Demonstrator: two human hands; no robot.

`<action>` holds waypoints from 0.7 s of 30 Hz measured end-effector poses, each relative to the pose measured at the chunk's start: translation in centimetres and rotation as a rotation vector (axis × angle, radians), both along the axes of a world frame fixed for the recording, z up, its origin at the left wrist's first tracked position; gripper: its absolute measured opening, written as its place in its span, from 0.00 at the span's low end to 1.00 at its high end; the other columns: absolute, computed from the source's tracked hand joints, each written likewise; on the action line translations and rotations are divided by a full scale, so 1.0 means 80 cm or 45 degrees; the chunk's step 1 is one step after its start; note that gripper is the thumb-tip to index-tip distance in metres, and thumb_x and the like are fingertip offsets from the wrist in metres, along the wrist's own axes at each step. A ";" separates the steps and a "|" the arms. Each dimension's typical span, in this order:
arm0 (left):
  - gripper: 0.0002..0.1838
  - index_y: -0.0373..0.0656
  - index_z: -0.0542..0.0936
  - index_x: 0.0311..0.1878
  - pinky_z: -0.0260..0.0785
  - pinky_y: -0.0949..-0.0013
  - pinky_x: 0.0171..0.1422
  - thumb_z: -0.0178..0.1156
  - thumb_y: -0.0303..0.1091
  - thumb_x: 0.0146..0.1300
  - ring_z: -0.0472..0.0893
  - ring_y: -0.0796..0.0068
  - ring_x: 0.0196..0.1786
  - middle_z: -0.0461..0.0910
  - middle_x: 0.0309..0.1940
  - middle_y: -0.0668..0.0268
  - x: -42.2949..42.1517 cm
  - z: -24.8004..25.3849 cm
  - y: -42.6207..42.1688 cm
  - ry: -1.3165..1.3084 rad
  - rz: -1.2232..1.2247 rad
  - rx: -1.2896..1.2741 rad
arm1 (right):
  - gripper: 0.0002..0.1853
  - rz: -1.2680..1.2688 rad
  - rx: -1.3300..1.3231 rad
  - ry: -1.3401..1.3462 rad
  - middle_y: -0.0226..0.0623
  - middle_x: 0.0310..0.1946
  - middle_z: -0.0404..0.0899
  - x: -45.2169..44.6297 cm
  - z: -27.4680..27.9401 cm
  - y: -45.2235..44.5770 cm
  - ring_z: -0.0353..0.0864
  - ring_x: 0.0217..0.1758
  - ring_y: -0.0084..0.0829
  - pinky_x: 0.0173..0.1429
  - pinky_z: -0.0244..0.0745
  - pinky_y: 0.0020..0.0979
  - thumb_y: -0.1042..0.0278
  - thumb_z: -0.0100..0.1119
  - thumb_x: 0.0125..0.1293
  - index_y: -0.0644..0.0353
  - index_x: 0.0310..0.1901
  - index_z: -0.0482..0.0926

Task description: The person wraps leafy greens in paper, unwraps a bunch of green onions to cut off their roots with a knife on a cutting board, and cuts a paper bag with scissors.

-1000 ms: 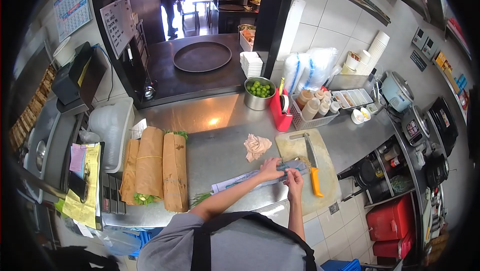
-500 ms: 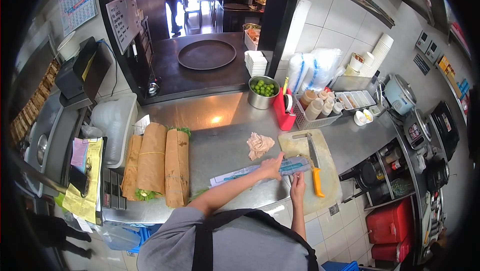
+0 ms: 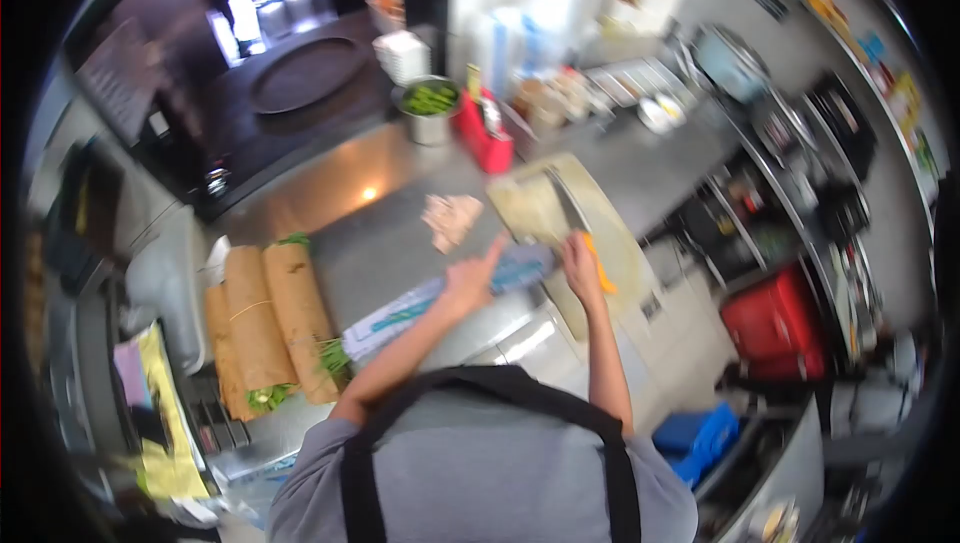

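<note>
A long bundle in printed plastic or paper (image 3: 400, 315) lies slantwise on the steel counter, its right end over the cutting board (image 3: 625, 228). My left hand (image 3: 470, 281) rests on the bundle with the index finger stretched out. At the bundle's right end, my right hand (image 3: 577, 263) has its fingers closed, right beside the orange handle (image 3: 603, 278) of a knife. What those fingers hold is blurred. The knife's blade (image 3: 566, 199) lies on the board. Behind the bundle sits a crumpled pinkish cloth (image 3: 450, 220).
Brown paper-wrapped bundles with greens (image 3: 262, 328) lie at the left. Along the back stand a pot of green fruit (image 3: 430, 113), a red holder (image 3: 486, 138) and sauce bottles (image 3: 548, 103). A red bin (image 3: 770, 323) and a blue container (image 3: 697, 440) are low at the right.
The view has swung right and blurred. My right hand has moved from the bundle's near edge up beside the knife handle. My left hand has slid back left along the bundle.
</note>
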State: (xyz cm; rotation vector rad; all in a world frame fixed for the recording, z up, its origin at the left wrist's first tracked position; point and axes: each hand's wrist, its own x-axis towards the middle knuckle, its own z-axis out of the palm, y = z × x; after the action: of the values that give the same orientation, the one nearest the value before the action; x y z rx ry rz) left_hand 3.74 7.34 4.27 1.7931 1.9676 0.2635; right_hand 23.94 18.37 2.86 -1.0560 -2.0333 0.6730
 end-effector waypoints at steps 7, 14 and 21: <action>0.68 0.65 0.38 0.73 0.72 0.50 0.49 0.75 0.30 0.32 0.79 0.48 0.46 0.78 0.43 0.50 0.011 0.021 -0.008 -0.029 -0.002 0.174 | 0.05 -0.080 -0.113 0.049 0.47 0.26 0.74 0.009 0.017 -0.014 0.76 0.32 0.47 0.37 0.69 0.39 0.68 0.47 0.68 0.60 0.39 0.67; 0.66 0.55 0.41 0.73 0.72 0.51 0.47 0.74 0.29 0.32 0.78 0.49 0.44 0.78 0.42 0.55 0.057 0.049 -0.020 0.012 -0.220 0.276 | 0.05 -0.166 -0.204 0.128 0.44 0.25 0.75 0.060 0.051 -0.051 0.76 0.30 0.40 0.38 0.70 0.34 0.70 0.48 0.67 0.61 0.39 0.69; 0.51 0.55 0.60 0.67 0.68 0.58 0.44 0.71 0.26 0.34 0.75 0.59 0.42 0.74 0.38 0.64 0.154 0.082 -0.033 0.137 -0.772 0.546 | 0.05 -0.737 -0.429 0.462 0.29 0.17 0.70 0.200 0.081 -0.164 0.67 0.21 0.19 0.26 0.65 0.26 0.70 0.52 0.66 0.62 0.34 0.73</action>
State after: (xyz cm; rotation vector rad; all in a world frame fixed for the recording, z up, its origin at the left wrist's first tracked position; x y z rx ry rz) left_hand 16.10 4.68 10.85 2.6252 1.3991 0.4104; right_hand 39.95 5.26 9.37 -1.5056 -1.2413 0.8325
